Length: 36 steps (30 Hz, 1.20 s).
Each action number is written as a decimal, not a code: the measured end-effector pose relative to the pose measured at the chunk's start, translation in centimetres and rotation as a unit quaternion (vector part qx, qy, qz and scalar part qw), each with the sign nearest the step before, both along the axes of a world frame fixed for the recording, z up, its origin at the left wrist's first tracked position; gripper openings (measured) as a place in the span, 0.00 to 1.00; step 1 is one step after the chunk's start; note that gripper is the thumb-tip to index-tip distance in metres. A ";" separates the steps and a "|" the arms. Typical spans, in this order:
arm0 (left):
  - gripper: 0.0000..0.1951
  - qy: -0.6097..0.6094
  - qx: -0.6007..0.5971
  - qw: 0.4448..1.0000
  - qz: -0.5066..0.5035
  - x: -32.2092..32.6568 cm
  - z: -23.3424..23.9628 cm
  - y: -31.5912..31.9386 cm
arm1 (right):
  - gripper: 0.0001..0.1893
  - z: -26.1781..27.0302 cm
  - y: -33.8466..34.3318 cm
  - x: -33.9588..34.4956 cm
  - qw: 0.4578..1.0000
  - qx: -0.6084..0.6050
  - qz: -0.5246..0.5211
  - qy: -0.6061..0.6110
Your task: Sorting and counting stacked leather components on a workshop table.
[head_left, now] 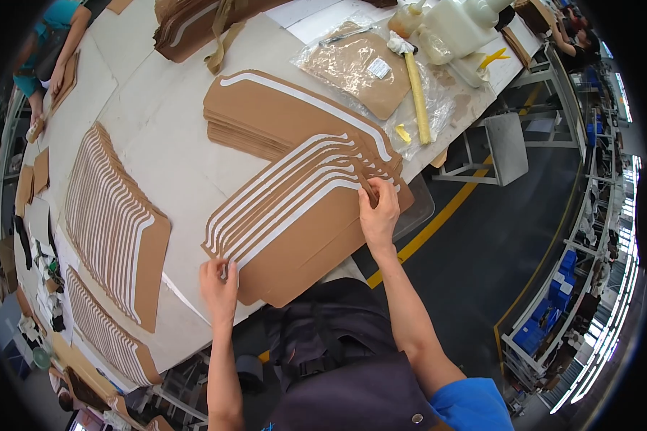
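Observation:
Several flat brown panels with white curved edge strips (302,237) lie fanned at the table's near edge. My right hand (380,213) pinches the right ends of the fan between thumb and fingers. At the fan's lower left corner, my left hand (219,285) has its thumb and fingertips at the panel edges; whether it grips them is hard to tell. Behind the fan is a thick stack of brown panels (269,108), the top one with a white strip. Two more fanned rows of striped panels, a larger one (153,269) and a smaller one (145,361), lie on the left.
A plastic bag with a brown panel (356,70), a yellow-handled brush (418,99) and a whitish plastic container (458,27) are at the back right. More brown panels (186,32) lie at the back. A co-worker's hands (58,78) are at the far left. A stool (504,148) stands right.

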<state>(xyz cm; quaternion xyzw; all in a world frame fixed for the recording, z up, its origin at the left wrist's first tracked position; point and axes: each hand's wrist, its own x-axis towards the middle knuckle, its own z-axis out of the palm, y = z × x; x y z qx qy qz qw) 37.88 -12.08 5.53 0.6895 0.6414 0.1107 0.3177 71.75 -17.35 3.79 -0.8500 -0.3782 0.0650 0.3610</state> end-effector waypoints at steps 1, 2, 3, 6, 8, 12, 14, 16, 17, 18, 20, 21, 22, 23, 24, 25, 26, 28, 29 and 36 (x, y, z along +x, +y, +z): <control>0.11 -0.046 -0.030 0.998 -0.004 1.3 -0.1 0.6 | 0.11 0.3 0.0 0.0 0.999 0.021 0.016 0.026; 0.14 -0.102 -0.029 0.994 -0.032 2.6 -0.1 1.3 | 0.11 0.9 0.0 -0.1 0.999 0.022 0.017 0.028; 0.16 -0.159 -0.028 0.985 -0.061 4.2 -0.4 2.0 | 0.09 1.4 -0.1 -0.3 0.997 0.033 0.053 0.039; 0.25 -0.209 0.031 0.960 -0.183 10.3 0.6 4.6 | 0.07 4.6 -1.3 -1.0 0.989 0.059 0.132 0.030; 0.28 -0.237 0.050 0.945 -0.220 11.8 1.5 7.0 | 0.08 8.1 -2.0 -2.3 0.980 0.082 0.181 0.018; 0.32 -0.274 -0.285 0.860 -0.322 11.5 0.9 9.7 | 0.11 13.4 -4.2 -3.0 0.972 0.091 0.217 0.011; 0.24 -0.181 -0.397 0.811 -0.389 10.1 0.8 10.0 | 0.09 14.8 -4.7 -2.1 0.986 0.038 0.139 0.085; 0.21 -0.101 -0.392 0.817 -0.411 9.0 1.3 9.4 | 0.06 13.8 -4.6 -0.5 0.985 0.021 0.093 0.142; 0.19 -0.023 -0.381 0.819 -0.428 8.4 1.5 9.0 | 0.05 13.1 -4.6 -0.3 0.978 0.040 0.068 0.194; 0.19 -0.022 -0.382 0.819 -0.427 8.0 1.5 8.6 | 0.05 13.1 -4.7 -0.2 0.978 0.039 0.067 0.195; 0.19 -0.162 -0.305 0.847 -0.405 7.1 1.0 7.6 | 0.06 13.4 -4.8 -0.1 0.983 0.031 0.093 0.155; 0.20 -0.187 -0.285 0.848 -0.406 6.7 0.9 7.1 | 0.07 14.2 -4.8 -0.3 0.987 0.015 0.122 0.103; 0.20 -0.188 -0.287 0.848 -0.404 6.4 0.8 7.0 | 0.07 15.2 -5.0 -0.5 0.987 0.012 0.124 0.105; 0.20 -0.202 -0.264 0.841 -0.426 6.5 1.7 7.2 | 0.09 16.4 -5.2 -0.9 0.985 0.021 0.161 0.065; 0.21 -0.218 -0.239 0.833 -0.449 6.4 2.1 7.5 | 0.10 17.6 -5.4 -1.4 0.980 0.030 0.197 0.023; 0.22 -0.216 -0.237 0.810 -0.491 5.9 1.4 8.1 | 0.10 18.9 -5.6 -1.9 0.979 0.029 0.200 0.023; 0.22 -0.217 -0.236 0.812 -0.488 5.2 0.8 8.6 | 0.08 20.3 -5.7 -2.5 0.973 0.050 0.224 0.007; 0.22 -0.231 -0.274 0.789 -0.498 4.4 -0.6 9.2 | 0.07 22.1 -6.6 -3.2 0.963 0.069 0.258 -0.013; 0.23 -0.235 -0.291 0.786 -0.491 4.3 -0.8 9.5 | 0.09 23.4 -6.8 -3.5 0.964 0.064 0.256 -0.033; 0.29 -0.221 -0.241 0.757 -0.566 3.5 -0.9 10.0 | 0.17 32.6 -9.9 -1.9 0.919 0.124 0.300 -0.223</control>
